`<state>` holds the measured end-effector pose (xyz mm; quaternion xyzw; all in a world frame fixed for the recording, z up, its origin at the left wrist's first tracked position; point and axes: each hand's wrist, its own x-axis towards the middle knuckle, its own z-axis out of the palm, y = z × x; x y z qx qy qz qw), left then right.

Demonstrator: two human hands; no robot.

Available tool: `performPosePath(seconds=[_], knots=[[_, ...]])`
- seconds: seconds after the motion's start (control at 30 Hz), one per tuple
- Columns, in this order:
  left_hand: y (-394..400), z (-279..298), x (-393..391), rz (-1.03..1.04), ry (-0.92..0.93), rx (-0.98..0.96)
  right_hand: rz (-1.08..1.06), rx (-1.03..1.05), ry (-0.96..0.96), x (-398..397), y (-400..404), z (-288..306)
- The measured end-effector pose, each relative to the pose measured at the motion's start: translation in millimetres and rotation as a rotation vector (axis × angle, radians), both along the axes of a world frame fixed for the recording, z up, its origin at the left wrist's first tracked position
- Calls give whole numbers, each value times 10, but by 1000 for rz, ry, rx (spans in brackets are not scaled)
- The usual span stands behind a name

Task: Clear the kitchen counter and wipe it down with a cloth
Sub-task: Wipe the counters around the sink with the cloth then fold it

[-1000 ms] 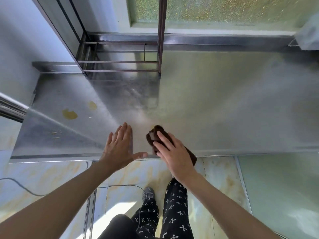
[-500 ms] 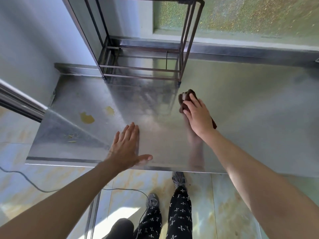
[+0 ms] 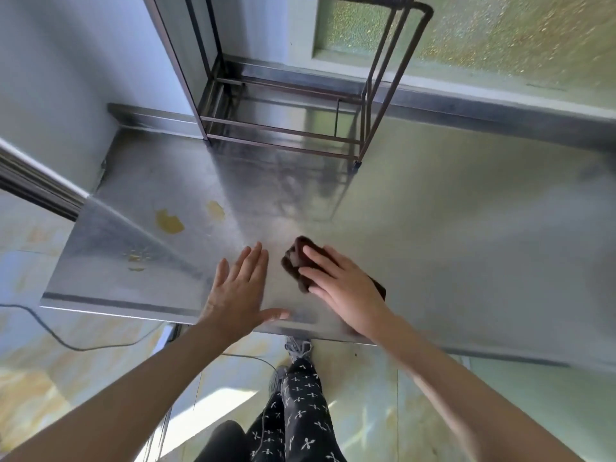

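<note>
A stainless steel counter fills the middle of the head view. My right hand presses a dark brown cloth flat onto the counter near its front edge; most of the cloth is hidden under the palm. My left hand lies flat on the steel just left of the cloth, fingers spread, holding nothing. Two yellow stains and some small yellow crumbs mark the counter's left part.
An empty metal rack stands at the back of the counter against the wall and a frosted window. A dark cable runs over the tiled floor below the counter's front edge. My legs and shoes show beneath.
My right hand has pulled the cloth back from near the rack's front leg toward the front edge, after pushing it out from there. My left hand has stayed flat in place.
</note>
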<state>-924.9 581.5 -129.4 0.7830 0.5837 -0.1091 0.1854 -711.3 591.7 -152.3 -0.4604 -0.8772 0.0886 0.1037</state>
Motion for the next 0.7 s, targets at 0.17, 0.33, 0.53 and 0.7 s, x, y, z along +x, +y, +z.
performPosePath(seconds=[0.17,0.33,0.53,0.7], knots=[[2,-15,0,-12,40,76,-145,-65,42,52,948,19],[-4,18,33,0,104,34,-223,-22,98,-38,1150,17],[-6,41,12,12,130,-86,8,5,19,-154,428,-42],[10,49,-1,49,66,-99,232,9,-33,-52,447,-62]])
